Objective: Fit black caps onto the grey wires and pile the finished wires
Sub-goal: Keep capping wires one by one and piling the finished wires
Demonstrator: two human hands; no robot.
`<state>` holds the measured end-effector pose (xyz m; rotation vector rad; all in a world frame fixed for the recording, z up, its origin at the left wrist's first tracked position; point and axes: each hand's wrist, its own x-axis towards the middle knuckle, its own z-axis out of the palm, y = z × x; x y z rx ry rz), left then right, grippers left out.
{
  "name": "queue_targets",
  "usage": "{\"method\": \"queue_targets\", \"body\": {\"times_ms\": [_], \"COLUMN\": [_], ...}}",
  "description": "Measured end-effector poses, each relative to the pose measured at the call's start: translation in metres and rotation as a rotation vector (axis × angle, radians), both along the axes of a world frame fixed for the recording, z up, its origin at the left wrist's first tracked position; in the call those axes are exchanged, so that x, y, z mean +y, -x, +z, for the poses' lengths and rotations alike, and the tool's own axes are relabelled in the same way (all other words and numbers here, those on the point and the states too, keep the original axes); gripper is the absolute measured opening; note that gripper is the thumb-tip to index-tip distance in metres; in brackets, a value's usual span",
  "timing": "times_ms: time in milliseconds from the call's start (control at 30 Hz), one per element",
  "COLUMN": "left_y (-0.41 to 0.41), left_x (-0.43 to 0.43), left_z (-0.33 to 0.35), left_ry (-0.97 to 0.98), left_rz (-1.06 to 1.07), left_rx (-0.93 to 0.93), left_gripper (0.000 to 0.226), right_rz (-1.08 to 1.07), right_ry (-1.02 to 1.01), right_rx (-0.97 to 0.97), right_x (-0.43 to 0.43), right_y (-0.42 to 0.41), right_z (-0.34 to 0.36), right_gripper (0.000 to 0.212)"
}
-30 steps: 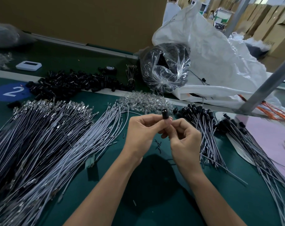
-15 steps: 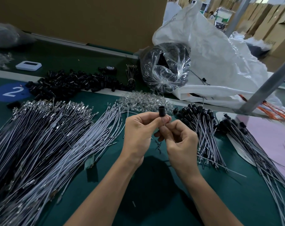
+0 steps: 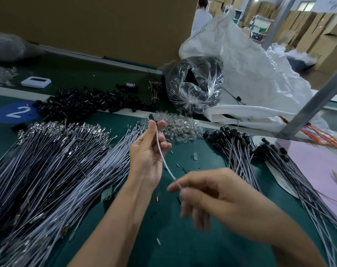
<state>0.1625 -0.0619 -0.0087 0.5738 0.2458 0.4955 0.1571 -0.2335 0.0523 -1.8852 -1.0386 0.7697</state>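
At the far left I lose the heap of uncapped wires [image 3: 48, 170] where it runs off the frame edge. The blue sticker [image 3: 15, 112] reads "2". The left hand [image 3: 146, 151] pinches the grey wire [image 3: 163, 158] just under its black cap [image 3: 152, 117], which is tiny and hard to make out. The blurred right hand [image 3: 212, 197] pinches the wire's lower end. The finished wires [image 3: 237, 151] lie piled further right.

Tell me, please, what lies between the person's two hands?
In the head view, one grey wire stretches between them: the left hand holds its upper end, near the black cap, and the right hand pinches its lower end.
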Motion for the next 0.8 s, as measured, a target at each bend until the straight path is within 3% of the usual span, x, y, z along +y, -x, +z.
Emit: {"method": "queue_targets", "body": {"times_ms": [67,167,233,333,433,600,800], "left_y": [-0.001,-0.002,-0.002,-0.003,-0.004,-0.005,-0.007], "left_x": [0.002,0.000,-0.004,-0.008,-0.008,-0.010,-0.017], "left_z": [0.001,0.000,-0.002,-0.003,-0.004,-0.008,-0.012], "left_ry": [-0.026,-0.143,-0.252,-0.309,-0.331,-0.471,-0.660], "left_rz": [-0.027,-0.075,-0.086,-0.077,-0.069,-0.099,-0.151], "left_rx": [0.039,0.132,0.216,0.239,0.216,0.253,0.295], "left_gripper": [0.032,0.021,0.011,0.007,0.012,0.013,0.013], "right_rz": [0.011,-0.360,-0.496,-0.478,-0.501,-0.593,-0.695], "right_ry": [0.012,0.058,0.194,0.449,0.530,0.333,-0.304], "right_rx": [0.049,-0.379,-0.614,-0.706,-0.706,-0.641,-0.371], "right_x": [0.002,0.018,0.031,0.043,0.045,0.035,0.022], "right_y": [-0.004,-0.045,-0.073,-0.099,-0.101,-0.103,-0.094], "right_z": [0.006,-0.004,-0.015,-0.034,-0.049,-0.057,-0.049], "right_gripper": [0.028,0.018,0.022,0.030,0.028,0.013,0.021]}}
